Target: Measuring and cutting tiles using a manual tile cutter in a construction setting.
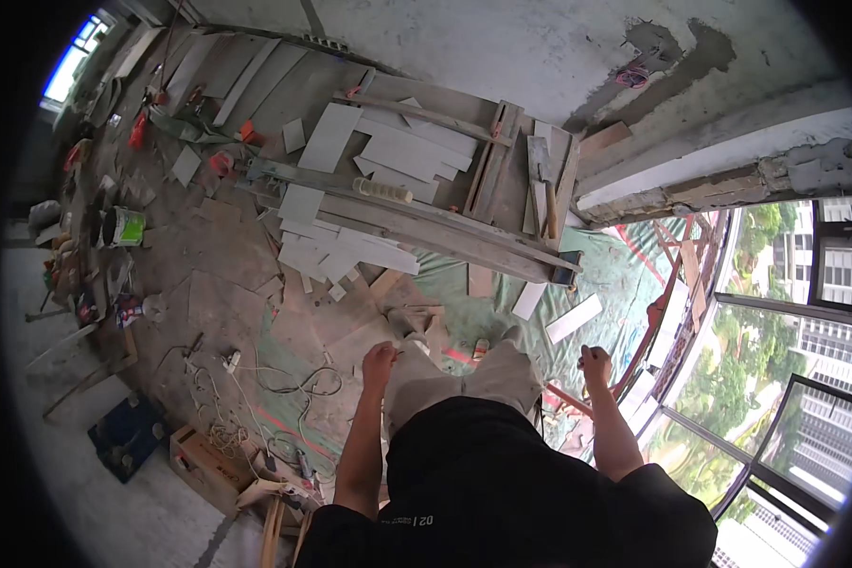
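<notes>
My left hand (379, 364) hangs in front of my left thigh with its fingers curled closed; anything inside is hidden. My right hand (594, 364) is held out to the right, also closed, and a small dark spot shows at its fingers that I cannot make out. Neither hand touches the boards or tools. Ahead of me stands a low bench of wooden planks (464, 223), with cut white boards (417, 149) behind its front plank. A ribbed cream roll (382, 190) rests on that plank. Farther right lies a flat-bladed tool with a wooden handle (551, 210).
Green sheeting (454, 275) covers the floor under loose board pieces (574, 318). Tangled cables (303, 381) lie to my left, near a wooden box (208, 466) and a blue case (129, 437). A bucket (123, 227) stands far left. Tall windows (776, 379) run along the right.
</notes>
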`<state>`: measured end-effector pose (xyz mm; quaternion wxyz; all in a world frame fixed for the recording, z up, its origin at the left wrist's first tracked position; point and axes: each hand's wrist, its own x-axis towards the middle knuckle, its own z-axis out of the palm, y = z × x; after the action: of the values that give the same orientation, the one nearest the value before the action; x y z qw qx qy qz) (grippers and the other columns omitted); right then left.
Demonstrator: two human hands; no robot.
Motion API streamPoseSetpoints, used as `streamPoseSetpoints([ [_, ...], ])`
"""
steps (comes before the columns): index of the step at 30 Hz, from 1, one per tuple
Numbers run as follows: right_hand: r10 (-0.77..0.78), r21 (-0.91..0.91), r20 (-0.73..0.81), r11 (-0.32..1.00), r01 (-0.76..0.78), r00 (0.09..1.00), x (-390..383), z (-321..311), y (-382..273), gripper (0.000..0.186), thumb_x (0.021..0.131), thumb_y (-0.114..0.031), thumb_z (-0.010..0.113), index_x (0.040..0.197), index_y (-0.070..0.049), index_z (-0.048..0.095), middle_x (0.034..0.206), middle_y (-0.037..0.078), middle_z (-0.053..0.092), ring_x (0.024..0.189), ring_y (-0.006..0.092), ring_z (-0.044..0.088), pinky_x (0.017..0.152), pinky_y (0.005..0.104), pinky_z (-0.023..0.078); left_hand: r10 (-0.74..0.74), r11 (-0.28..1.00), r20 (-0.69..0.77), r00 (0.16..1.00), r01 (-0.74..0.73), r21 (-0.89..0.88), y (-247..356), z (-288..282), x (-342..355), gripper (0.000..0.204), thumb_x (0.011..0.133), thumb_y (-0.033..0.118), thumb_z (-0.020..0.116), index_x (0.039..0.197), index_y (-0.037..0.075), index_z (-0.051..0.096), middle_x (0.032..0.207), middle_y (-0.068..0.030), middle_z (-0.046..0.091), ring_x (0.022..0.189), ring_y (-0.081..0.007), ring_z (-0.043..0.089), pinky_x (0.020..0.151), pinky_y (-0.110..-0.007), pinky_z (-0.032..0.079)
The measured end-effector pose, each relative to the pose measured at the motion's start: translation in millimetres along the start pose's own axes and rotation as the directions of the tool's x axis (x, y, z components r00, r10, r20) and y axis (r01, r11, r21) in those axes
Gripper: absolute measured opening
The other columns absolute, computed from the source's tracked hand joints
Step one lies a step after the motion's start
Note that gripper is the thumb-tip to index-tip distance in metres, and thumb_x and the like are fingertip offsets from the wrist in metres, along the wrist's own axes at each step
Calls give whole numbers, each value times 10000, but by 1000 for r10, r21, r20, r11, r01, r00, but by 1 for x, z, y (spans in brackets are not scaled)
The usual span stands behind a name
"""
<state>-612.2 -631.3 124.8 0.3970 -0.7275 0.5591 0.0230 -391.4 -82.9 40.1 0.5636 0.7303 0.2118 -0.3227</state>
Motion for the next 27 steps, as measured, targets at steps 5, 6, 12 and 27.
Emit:
streamPoseSetpoints([
  [5,-223,-19,-4,975,223,975,-46,53,-128,296,1028,-270,761,976,21,762,767,99,769,666,153,734,636,322,569,-116,884,-142,983,38,-466,65,-108,76,300,1082,301,694,1253,55,716,1054,-58,793,898,-166,759,754,-295,599],
  [6,-270,-17,-3,963,270,963,-52,61,-147,289,1029,-267,757,988,18,766,776,99,771,674,152,734,640,325,572,-49,837,-108,993,-18,-547,82,-124,97,311,1082,307,692,1267,57,714,1057,-55,797,916,-180,766,777,-312,611],
  [12,-235,-23,126,971,240,964,-75,96,-194,283,1032,-261,747,1024,21,772,807,104,776,701,161,741,655,332,583,-5,667,-128,992,-92,-739,164,-182,239,516,1098,363,671,1490,37,591,1385,-114,707,1263,-258,684,1093,-435,553],
  [27,-62,21,404,998,58,913,9,119,-183,250,1033,-213,722,1079,29,764,874,128,768,701,189,750,636,336,610,-162,634,-9,987,97,-767,212,-166,322,287,1036,322,792,1224,128,697,1063,28,698,927,-126,643,755,-321,523],
])
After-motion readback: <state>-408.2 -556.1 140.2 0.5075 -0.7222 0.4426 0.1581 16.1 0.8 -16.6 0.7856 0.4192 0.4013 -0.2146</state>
